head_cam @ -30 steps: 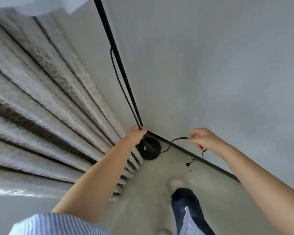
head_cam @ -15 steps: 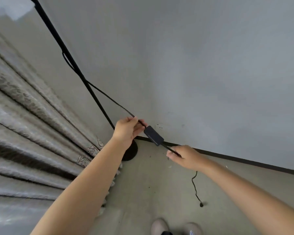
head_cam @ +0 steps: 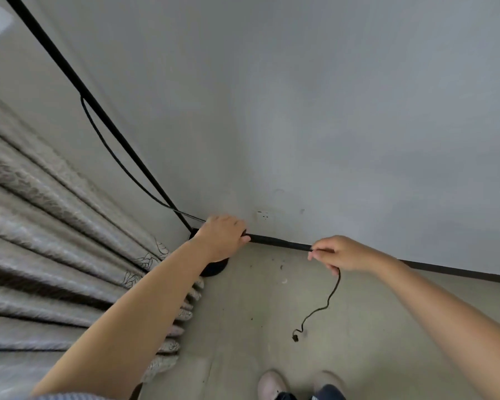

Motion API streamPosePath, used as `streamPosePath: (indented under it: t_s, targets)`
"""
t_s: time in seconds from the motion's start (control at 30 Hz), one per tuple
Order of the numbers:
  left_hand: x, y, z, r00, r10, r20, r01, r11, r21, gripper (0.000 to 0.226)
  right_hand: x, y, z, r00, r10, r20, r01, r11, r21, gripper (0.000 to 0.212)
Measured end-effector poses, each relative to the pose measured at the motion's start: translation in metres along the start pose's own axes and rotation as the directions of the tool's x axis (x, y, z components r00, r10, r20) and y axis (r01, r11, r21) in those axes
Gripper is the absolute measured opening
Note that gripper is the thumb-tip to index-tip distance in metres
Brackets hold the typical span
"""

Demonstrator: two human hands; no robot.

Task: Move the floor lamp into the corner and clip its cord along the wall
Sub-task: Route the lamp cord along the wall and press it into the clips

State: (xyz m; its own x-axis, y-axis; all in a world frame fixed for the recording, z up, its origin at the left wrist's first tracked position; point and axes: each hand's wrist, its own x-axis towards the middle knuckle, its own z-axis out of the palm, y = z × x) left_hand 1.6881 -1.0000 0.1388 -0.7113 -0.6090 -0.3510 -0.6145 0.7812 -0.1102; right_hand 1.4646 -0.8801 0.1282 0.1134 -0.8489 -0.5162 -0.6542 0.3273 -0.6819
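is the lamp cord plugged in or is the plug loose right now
Loose. The plug lies on the bare floor at the end of the slack cord hanging from the right hand, not in the outlet.

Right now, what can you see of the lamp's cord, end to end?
The cord is thin, black and flexible. It leaves the lamp pole partway up, sags beside it, and enters the left hand. It runs low along the wall to the right hand, then dangles in loose curves, its plug end on the floor.
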Motion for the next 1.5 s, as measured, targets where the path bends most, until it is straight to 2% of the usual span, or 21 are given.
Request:
streamPosePath:
  t_s: [0.07,0.13,0.2,0.27,0.33,0.43,0.53,0.67,0.83,1.03,1.17,1.2,1.23,1.27,1.33,1.37,1.43,1.5]
  targets:
    - [-0.002,-0.014,0.013,0.997,-0.066,0.045,0.065,0.997,0.032,0.03,0.001,0.008,-0.005,0.999,0.026,0.021,-0.027,0.999,0.024,0.032]
    - [-0.004,-0.023,0.024,0.994,-0.066,0.091,0.06,0.996,0.062,0.03,0.003,0.009,-0.007,0.999,0.039,-0.008,-0.039,0.999,0.013,0.024]
    - [-0.004,-0.029,0.03,0.992,-0.055,0.112,0.05,0.998,0.049,0.039,0.009,0.006,-0.008,0.997,0.017,-0.076,-0.018,1.0,-0.012,0.016]
    - [0.001,-0.03,0.037,0.991,-0.04,0.131,0.038,0.999,0.022,0.034,0.018,0.002,-0.01,0.982,-0.054,-0.181,0.046,0.998,-0.047,0.017]
    - [0.009,-0.03,0.039,0.986,-0.041,0.159,0.055,0.995,-0.086,0.023,0.03,-0.005,-0.018,0.941,-0.114,-0.319,0.11,0.993,-0.031,0.019]
    - [0.027,-0.032,0.037,0.976,-0.052,0.212,0.112,0.953,-0.282,0.03,0.055,-0.021,-0.029,0.866,-0.203,-0.457,0.195,0.979,-0.067,0.02]
    - [0.052,-0.04,0.036,0.971,-0.073,0.229,0.162,0.902,-0.399,0.028,0.093,-0.035,-0.036,0.874,-0.245,-0.421,0.216,0.97,-0.115,0.022]
    - [0.09,-0.061,0.042,0.969,-0.133,0.209,0.217,0.862,-0.459,0.029,0.155,-0.045,-0.042,0.887,-0.262,-0.379,0.233,0.965,-0.122,0.024]
    - [0.139,-0.1,0.075,0.957,-0.258,0.135,0.291,0.868,-0.403,0.024,0.233,-0.031,-0.033,0.86,-0.209,-0.465,0.18,0.978,-0.105,0.026]
    - [0.187,-0.137,0.141,0.958,-0.271,0.097,0.283,0.948,-0.142,0.021,0.316,-0.016,0.008,0.846,-0.115,-0.52,0.087,0.993,-0.079,0.024]
    - [0.209,-0.16,0.186,0.963,-0.268,0.012,0.268,0.959,-0.093,0.023,0.366,-0.005,0.038,0.803,-0.121,-0.583,0.087,0.993,-0.086,0.022]
    - [0.214,-0.165,0.195,0.963,-0.268,-0.029,0.265,0.961,-0.073,0.022,0.378,-0.002,0.044,0.785,-0.145,-0.603,0.096,0.989,-0.113,0.022]
    - [0.218,-0.17,0.203,0.961,-0.237,-0.143,0.234,0.972,-0.033,0.019,0.39,0.002,0.05,0.766,-0.173,-0.619,0.106,0.984,-0.144,0.023]
    - [0.224,-0.176,0.211,0.927,-0.173,-0.332,0.19,0.982,0.019,0.017,0.402,0.006,0.055,0.743,-0.206,-0.636,0.123,0.977,-0.173,0.023]
    - [0.239,-0.187,0.226,0.814,-0.002,-0.581,0.087,0.989,0.119,0.024,0.428,0.017,0.064,0.693,-0.267,-0.669,0.148,0.962,-0.23,0.023]
    - [0.247,-0.191,0.235,0.769,0.036,-0.638,0.065,0.989,0.134,0.026,0.441,0.024,0.068,0.67,-0.299,-0.679,0.153,0.951,-0.268,0.023]
    - [0.265,-0.197,0.252,0.723,0.06,-0.689,0.057,0.988,0.146,0.023,0.467,0.037,0.076,0.627,-0.355,-0.693,0.153,0.929,-0.336,0.023]
    - [0.28,-0.205,0.269,0.719,0.063,-0.692,0.047,0.989,0.139,0.029,0.49,0.052,0.081,0.596,-0.397,-0.697,0.16,0.91,-0.382,0.023]
